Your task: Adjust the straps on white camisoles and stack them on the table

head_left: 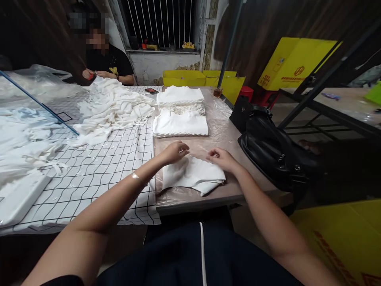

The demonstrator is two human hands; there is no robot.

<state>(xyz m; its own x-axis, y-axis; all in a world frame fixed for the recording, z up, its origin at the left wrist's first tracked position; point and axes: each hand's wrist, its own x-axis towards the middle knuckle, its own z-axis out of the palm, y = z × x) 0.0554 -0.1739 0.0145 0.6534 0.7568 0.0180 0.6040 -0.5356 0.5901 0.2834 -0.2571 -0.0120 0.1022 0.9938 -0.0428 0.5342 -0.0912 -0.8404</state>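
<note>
A folded white cloth point(193, 174) lies on the plastic-covered table point(220, 190) in front of me. My left hand point(176, 151) pinches its far left corner with curled fingers. My right hand point(222, 158) grips its far right edge. Beyond them sit a flat folded white cloth point(180, 124) and a taller stack of folded white cloths point(181, 99).
A loose heap of white cloths point(110, 107) lies on a black-and-white grid sheet point(98, 171) to the left. A black bag point(268, 147) rests on the table's right edge. Another person point(104, 59) works at the far left. Yellow boxes point(294, 63) stand behind.
</note>
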